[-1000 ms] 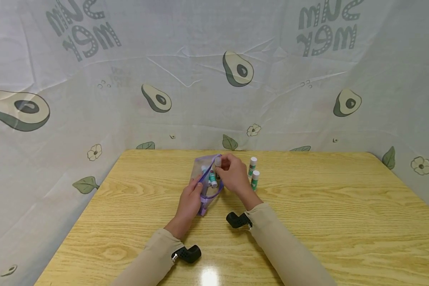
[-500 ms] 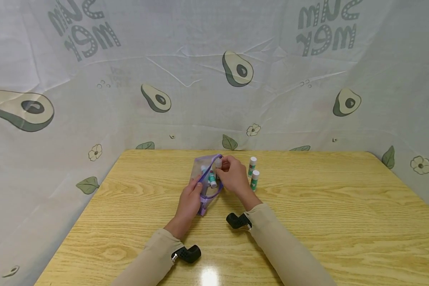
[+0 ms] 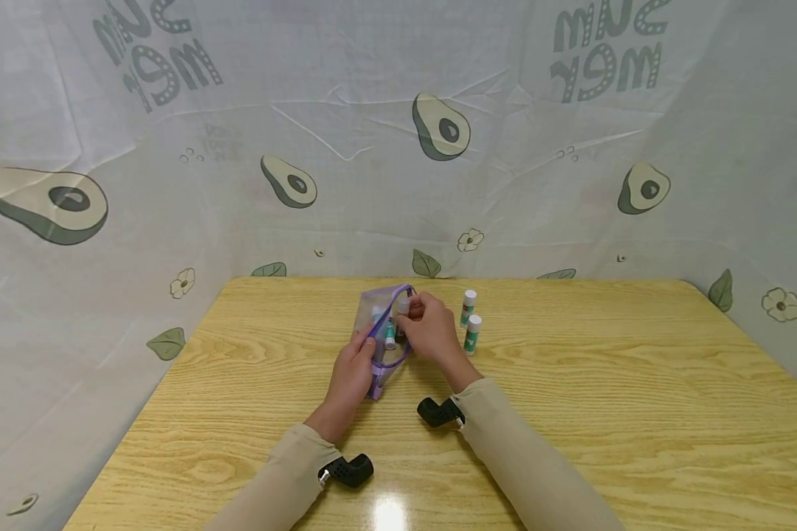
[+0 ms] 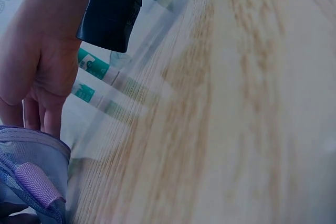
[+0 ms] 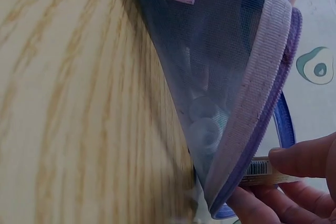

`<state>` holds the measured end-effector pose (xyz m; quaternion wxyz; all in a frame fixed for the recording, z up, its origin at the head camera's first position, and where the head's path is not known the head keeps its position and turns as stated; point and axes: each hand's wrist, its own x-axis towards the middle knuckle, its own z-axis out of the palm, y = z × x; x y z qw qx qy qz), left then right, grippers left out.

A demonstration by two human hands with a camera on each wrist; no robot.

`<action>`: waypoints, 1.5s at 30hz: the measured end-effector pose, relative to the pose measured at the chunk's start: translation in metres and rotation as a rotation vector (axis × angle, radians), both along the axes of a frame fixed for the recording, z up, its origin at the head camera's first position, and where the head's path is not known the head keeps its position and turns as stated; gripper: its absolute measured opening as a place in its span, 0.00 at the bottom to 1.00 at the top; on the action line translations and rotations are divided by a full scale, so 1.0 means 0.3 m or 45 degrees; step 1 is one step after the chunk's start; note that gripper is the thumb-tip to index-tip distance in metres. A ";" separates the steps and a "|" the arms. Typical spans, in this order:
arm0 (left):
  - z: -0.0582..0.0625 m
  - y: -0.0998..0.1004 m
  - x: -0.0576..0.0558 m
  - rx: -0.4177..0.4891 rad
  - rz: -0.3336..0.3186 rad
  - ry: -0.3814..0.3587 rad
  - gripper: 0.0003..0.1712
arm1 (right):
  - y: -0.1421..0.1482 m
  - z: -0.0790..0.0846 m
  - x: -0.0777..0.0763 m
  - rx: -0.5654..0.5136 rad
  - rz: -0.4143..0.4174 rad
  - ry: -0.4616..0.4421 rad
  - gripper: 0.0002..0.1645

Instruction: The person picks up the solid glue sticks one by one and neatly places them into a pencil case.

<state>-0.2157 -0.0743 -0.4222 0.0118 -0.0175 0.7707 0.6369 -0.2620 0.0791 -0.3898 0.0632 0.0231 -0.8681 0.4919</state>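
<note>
My left hand grips the near-left rim of a mesh zipper pouch with purple edging, its mouth spread wide. Inside lie glue sticks with green labels, dimly visible through the mesh in the right wrist view. With thumb and fingers, my right hand pinches another glue stick at the mouth, its lower end inside the pouch. That stick's barcode label shows between the zipper edge and my thumb. To the right of this hand, two glue sticks with white caps stand upright, one farther back and one nearer.
A wood-grain table spreads around the pouch. Behind it hangs a pale cloth printed with avocados and leaves. A black wrist camera sits on the left sleeve and another camera on the right one.
My right hand has shifted slightly left, carrying its glue stick a little deeper into the pouch. A glue stick inside has slid slightly left. The left hand stays on the rim.
</note>
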 end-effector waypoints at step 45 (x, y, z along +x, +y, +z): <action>-0.010 0.000 -0.006 -0.058 0.012 0.042 0.29 | -0.020 -0.013 0.014 -0.032 -0.218 -0.106 0.20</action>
